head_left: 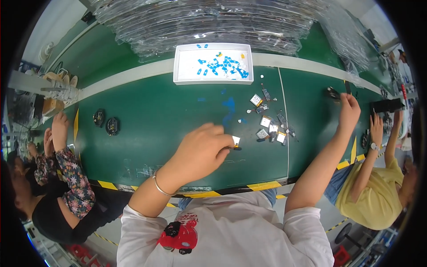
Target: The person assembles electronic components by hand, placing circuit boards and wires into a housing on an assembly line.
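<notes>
My left hand (202,149) is over the middle of the green table, its fingers closed at a small silver battery (236,140) with a dark end piece. The hand covers part of the battery. Out to the right, my right hand (350,109) pinches a small black rounded part (332,93) near the far edge. Between the hands lies a loose group of silver batteries (265,121) with small circuit boards and wires. A white box (213,82) holding many blue pieces (229,64) stands at the back.
Clear plastic trays (209,22) are stacked behind the box. Two black rounded parts (112,126) lie at the left. Co-workers sit at both sides, one in a floral sleeve (76,182), another in a yellow shirt (371,200). Striped tape (264,185) marks the front edge.
</notes>
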Available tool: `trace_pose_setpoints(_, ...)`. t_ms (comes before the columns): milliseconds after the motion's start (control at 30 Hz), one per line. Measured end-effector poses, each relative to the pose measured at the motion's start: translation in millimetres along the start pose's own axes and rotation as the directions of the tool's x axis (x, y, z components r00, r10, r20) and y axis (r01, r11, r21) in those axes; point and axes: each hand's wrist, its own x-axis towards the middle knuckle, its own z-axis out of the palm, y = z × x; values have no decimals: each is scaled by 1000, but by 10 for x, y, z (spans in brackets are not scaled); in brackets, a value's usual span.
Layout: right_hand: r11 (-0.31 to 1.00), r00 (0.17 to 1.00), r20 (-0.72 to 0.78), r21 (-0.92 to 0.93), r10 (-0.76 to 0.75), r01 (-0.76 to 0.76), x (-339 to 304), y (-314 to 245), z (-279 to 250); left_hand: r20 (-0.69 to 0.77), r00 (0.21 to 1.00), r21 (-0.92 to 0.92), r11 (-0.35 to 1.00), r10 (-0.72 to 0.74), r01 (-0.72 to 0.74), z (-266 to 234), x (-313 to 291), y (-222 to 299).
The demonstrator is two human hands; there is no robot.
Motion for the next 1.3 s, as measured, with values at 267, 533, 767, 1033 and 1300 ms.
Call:
trace_pose_setpoints(267,914,892,-218,-192,-396,358,-177,-325,200,-55,993,-687,726,-105,39,-11,-6,-63)
trace_pose_setpoints(533,802,285,831,546,-478,-244,-1618,-1582,662,44,970,-945,305,-239,118,-27,14,-94)
trace_pose_setpoints(767,767,275,820,569,-502,-297,-1591,-1557,659,106,962,-918,348,-253,192,-41,12,-147)
trace_pose_setpoints(1033,772,353,856,502,-378,-389,-1714,-1494,753,11,934,-921,361,-357,149,28,3,-89)
trace_pose_setpoints(1300,840,448,796,519,-408,-158,-1825,-1533,777,-164,912,-844,532,-376,68,72,-9,-55)
